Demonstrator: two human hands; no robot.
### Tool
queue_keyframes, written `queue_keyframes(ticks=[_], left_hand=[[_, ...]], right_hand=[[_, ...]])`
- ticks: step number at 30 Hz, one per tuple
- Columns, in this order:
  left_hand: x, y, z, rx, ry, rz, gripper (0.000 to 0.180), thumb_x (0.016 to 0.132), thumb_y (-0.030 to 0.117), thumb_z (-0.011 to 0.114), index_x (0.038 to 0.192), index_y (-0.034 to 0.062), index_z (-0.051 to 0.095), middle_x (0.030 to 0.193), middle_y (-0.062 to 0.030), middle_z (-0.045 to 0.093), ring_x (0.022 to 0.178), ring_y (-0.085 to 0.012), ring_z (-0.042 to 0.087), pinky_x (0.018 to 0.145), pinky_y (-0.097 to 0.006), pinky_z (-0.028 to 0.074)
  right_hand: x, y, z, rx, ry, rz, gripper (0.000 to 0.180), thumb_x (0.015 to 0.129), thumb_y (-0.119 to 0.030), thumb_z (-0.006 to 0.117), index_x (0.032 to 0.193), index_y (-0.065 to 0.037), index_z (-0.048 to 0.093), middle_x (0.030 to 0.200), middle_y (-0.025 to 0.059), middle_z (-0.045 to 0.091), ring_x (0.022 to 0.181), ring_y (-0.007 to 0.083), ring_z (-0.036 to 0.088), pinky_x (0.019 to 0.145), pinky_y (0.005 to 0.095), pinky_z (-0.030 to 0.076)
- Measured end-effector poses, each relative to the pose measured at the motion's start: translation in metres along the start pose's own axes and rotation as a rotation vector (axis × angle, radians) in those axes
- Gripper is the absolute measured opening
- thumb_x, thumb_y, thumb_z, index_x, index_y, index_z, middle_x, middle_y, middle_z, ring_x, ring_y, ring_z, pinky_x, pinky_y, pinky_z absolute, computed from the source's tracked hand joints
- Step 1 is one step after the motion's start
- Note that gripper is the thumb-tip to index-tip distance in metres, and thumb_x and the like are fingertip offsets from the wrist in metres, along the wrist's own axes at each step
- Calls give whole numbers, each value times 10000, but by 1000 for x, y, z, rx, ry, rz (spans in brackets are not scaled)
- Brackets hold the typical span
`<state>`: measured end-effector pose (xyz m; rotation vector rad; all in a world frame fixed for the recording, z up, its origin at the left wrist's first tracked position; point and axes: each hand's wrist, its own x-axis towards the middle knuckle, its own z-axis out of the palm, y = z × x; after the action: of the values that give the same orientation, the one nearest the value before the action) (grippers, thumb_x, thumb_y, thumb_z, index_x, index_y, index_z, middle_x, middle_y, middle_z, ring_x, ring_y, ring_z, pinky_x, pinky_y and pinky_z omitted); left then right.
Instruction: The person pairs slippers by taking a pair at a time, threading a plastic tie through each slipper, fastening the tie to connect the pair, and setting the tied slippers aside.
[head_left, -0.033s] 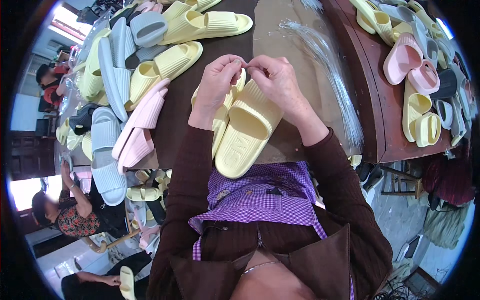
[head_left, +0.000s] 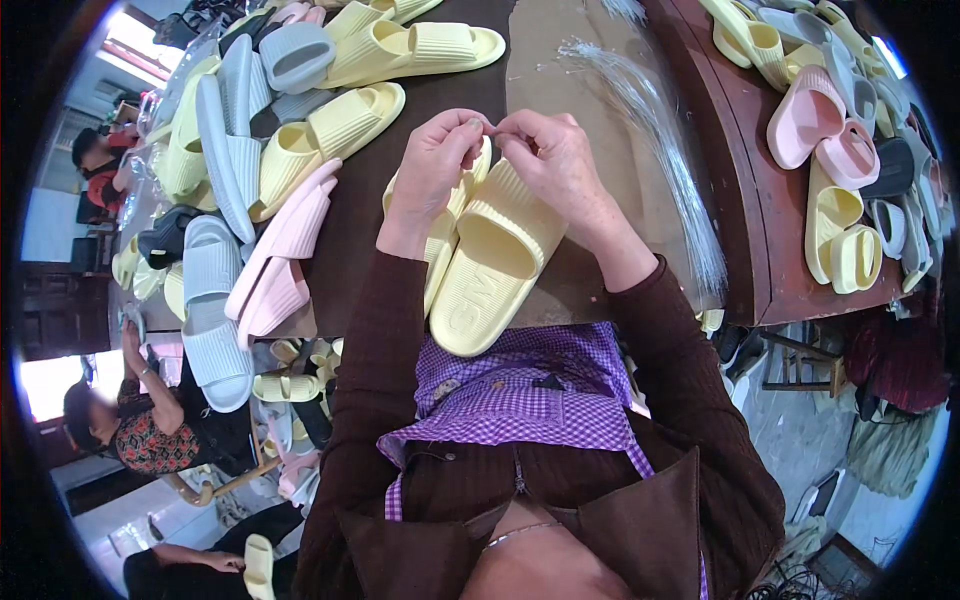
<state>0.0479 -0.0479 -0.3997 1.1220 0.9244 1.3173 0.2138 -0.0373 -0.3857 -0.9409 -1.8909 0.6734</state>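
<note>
Both hands pinch at the top of a pale yellow slide sandal pair.

The left hand (head_left: 432, 165) and right hand (head_left: 553, 160) meet fingertip to fingertip, each grip clenched on the ribbed strap of the yellow sandals (head_left: 490, 262), which lie stacked sole-up on the dark desk (head_left: 350, 250) just before the person, beside pink sandals (head_left: 280, 255) and clear plastic ties (head_left: 665, 140).

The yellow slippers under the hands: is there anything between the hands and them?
Nothing visible. The left hand and right hand rest directly on the pair of yellow slippers, fingertips meeting above the straps. Whether they pinch something small there cannot be told.
</note>
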Motion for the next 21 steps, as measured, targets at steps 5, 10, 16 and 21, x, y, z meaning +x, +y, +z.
queue_keyframes(ticks=[5, 10, 16, 21], left_hand=[[0, 1, -2, 9, -16, -17, 104, 885, 80, 541, 908, 23, 625, 735, 22, 562, 627, -27, 488, 587, -164, 410], [0, 0, 0, 18, 15, -11, 95, 877, 68, 550, 901, 24, 632, 738, 19, 565, 626, -27, 486, 580, -166, 404], [1, -2, -1, 19, 16, 6, 92, 871, 58, 556, 902, 20, 634, 743, 19, 569, 619, -28, 480, 567, -166, 393], [0, 0, 1, 46, 28, 9, 90, 864, 59, 570, 905, 18, 639, 743, 21, 575, 616, -24, 473, 557, -159, 384]], right_hand=[[-1, 0, 0, -52, 7, 0, 77, 780, -105, 605, 822, -59, 650, 666, 45, 611, 661, 204, 509, 727, 317, 422], [-1, 1, 1, -51, 18, 5, 81, 776, -111, 606, 822, -62, 651, 672, 48, 615, 676, 210, 513, 719, 326, 430], [0, 0, 1, -47, 6, 16, 82, 774, -112, 601, 816, -62, 650, 683, 58, 621, 687, 222, 519, 707, 338, 442], [0, -4, -1, 1, -4, 80, 82, 771, -105, 592, 812, -58, 646, 690, 64, 625, 691, 231, 522, 701, 341, 447]])
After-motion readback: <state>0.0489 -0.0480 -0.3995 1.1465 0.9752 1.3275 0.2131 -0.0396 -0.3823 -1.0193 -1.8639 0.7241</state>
